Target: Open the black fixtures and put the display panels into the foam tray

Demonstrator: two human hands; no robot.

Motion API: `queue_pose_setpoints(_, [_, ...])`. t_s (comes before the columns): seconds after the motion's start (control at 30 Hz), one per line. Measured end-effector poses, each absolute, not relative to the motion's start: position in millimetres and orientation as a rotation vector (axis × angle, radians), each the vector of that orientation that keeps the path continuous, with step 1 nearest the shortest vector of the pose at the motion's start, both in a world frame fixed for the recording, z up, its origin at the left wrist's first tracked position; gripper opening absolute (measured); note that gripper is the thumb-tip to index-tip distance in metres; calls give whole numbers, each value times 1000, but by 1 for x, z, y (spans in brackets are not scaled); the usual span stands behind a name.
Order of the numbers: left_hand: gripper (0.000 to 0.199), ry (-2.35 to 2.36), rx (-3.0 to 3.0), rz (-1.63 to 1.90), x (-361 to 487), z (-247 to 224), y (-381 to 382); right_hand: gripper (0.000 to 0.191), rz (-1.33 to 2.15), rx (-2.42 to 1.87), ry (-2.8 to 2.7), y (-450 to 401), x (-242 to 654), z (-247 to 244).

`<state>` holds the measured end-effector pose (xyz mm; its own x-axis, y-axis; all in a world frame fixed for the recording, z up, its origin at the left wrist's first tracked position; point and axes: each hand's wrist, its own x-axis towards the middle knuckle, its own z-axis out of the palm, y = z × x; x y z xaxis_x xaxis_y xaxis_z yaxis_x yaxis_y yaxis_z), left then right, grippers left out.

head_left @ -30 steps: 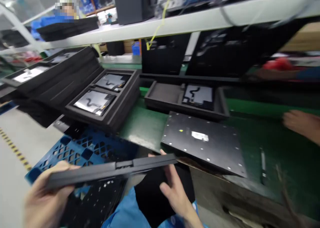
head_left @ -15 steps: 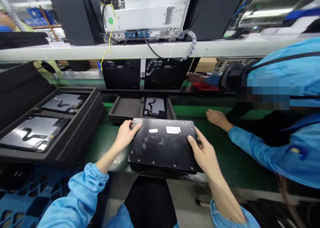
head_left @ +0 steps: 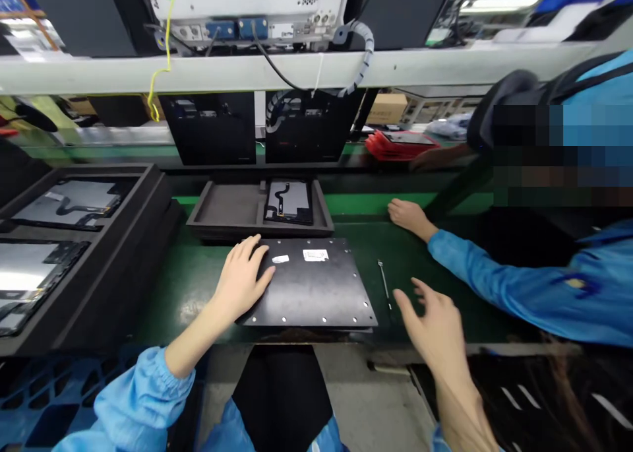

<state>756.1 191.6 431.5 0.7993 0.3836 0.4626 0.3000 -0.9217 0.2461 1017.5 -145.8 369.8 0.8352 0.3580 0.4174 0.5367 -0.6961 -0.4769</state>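
A flat black metal plate (head_left: 309,287) with white labels and small round holes along its edges lies on the green bench in front of me. My left hand (head_left: 242,277) rests on its left side, fingers apart, gripping nothing. To the right of the plate, my right hand (head_left: 435,323) is held over the bench with thumb and fingers spread and nothing in it. Between that hand and the plate lies a thin silver rod-like tool (head_left: 384,282); its exact kind is hard to make out.
Behind the plate stands a dark foam tray (head_left: 227,204) holding a display panel (head_left: 289,200). At left, a larger foam tray (head_left: 123,218) holds more panels. A co-worker's hand (head_left: 410,218) rests on the bench at right, near a red bundle (head_left: 398,147). A shelf (head_left: 297,72) spans above.
The plate has gone from being held tilted in both hands to lying flat on the bench. My right hand has let go and moved right. The thin tool has come into sight.
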Motion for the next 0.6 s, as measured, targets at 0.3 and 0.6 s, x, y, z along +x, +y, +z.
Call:
queue_pose_setpoints(0.3, [66, 363, 2962, 207, 870, 462, 172, 36, 142, -3033, -658, -108, 1041, 361])
queue_pose_setpoints(0.6, [60, 248, 2945, 309, 885, 455, 167, 30, 54, -1797, -531, -174, 916, 362])
